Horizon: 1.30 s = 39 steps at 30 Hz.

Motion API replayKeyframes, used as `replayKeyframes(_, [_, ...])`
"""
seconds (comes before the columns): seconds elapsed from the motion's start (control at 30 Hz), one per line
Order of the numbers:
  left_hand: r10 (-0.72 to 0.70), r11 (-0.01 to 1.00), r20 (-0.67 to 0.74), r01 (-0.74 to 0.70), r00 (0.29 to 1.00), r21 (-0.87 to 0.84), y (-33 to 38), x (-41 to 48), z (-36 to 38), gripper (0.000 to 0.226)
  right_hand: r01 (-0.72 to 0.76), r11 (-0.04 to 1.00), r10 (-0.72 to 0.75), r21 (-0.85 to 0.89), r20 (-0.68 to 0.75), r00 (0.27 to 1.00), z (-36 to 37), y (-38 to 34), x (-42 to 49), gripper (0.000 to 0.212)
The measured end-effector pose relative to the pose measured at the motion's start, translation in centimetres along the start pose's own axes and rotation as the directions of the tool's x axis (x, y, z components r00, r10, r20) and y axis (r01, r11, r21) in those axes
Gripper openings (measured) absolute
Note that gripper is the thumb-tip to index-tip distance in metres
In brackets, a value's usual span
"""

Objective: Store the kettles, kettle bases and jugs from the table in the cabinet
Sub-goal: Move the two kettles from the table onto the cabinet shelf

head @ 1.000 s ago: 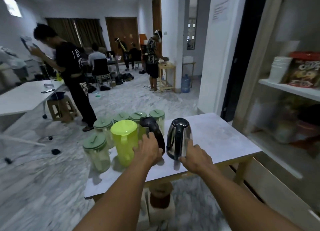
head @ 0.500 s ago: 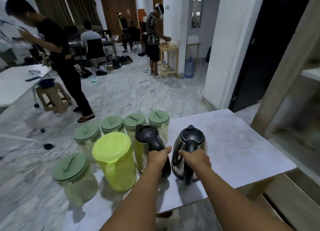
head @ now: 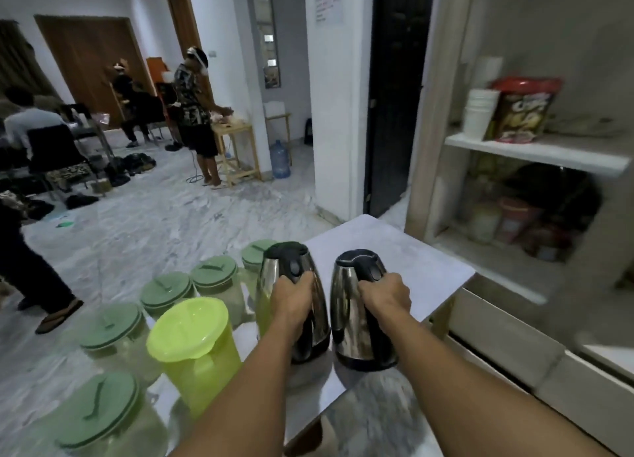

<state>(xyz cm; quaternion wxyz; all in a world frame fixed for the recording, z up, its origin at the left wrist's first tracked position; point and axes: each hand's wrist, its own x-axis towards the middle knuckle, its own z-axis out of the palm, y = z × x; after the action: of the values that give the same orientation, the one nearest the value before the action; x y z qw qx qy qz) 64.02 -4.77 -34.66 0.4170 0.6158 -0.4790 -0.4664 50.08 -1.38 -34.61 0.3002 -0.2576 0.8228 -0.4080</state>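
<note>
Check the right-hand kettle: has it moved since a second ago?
Yes. The right hand has raised the right kettle off the table, toward the person; it earlier stood near the lime jug.

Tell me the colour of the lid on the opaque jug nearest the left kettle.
Lime green, matching the jug itself; seen in the head view.

There is one view only, from a wide-angle camera on the person's head, looking forward and down along both forearms. It sits close above the near end of the table [head: 422, 250], so the left hand [head: 295, 297] and right hand [head: 386, 293] fill the lower middle. Beyond, it faces the room, with the cabinet [head: 535, 154] at the right edge.
</note>
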Motion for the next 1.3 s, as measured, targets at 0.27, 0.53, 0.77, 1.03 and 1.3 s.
replayKeyframes(0.27, [0.364,0.931,0.244,-0.359,0.899,-0.065,9.0,-10.3,0.2,0.023,0.046,0.975,0.044,0.218,-0.393,0.918,-11.9,0.5,-8.5,0.034])
replayKeyframes(0.53, [0.439,0.897,0.384,-0.373,0.812,-0.238,16.9,-19.4,8.3,0.037,0.174,0.972,-0.028,0.156,-0.661,0.750,-28.3,-0.3,-12.5,0.034])
replayKeyframes(0.77, [0.520,0.852,0.365,-0.441,0.772,-0.283,23.1,-27.5,19.1,0.031,0.275,0.929,0.039,0.248,-0.804,0.594,-43.0,2.5,-11.4,0.028])
replayKeyframes(1.03, [0.516,0.846,0.400,-0.379,0.757,-0.375,30.4,-34.1,34.9,0.024,0.415,0.878,-0.010,0.238,-0.858,0.514,-59.5,5.0,-4.9,0.033])
replayKeyframes(1.3, [0.520,0.836,0.402,-0.351,0.754,-0.422,37.0,-35.7,50.7,0.030,0.409,0.906,-0.064,0.107,-0.922,0.383,-71.8,6.1,4.4,0.026])
